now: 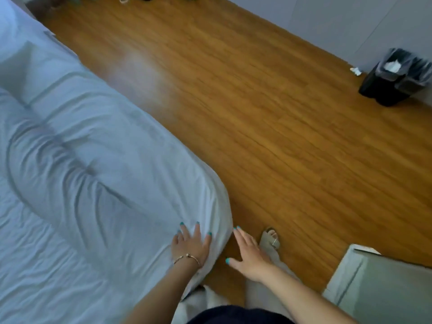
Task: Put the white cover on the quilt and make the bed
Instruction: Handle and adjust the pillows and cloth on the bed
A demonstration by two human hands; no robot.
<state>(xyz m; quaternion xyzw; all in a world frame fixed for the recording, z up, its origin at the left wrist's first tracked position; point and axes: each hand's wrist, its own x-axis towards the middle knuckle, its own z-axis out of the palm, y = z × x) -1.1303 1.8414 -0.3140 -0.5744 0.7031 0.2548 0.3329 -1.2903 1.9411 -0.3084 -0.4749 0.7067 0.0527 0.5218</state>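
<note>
The quilt in its white cover (98, 174) lies rumpled across the bed, filling the left half of the view, and its near corner bulges over the bed's edge. My left hand (190, 244), with a thin bracelet at the wrist, presses flat on that corner with fingers spread. Just to the right, my right hand (247, 251) hovers off the bed's side over the floor. Its fingers are straight, the fingertips reach the quilt's edge, and it holds nothing.
Wooden floor (268, 118) runs along the right of the bed. A black bin (395, 78) with a liner stands by the wall at far right, a paper scrap beside it. A grey-white cabinet (378, 286) sits at the lower right. My sandalled foot (271, 237) stands by the bed corner.
</note>
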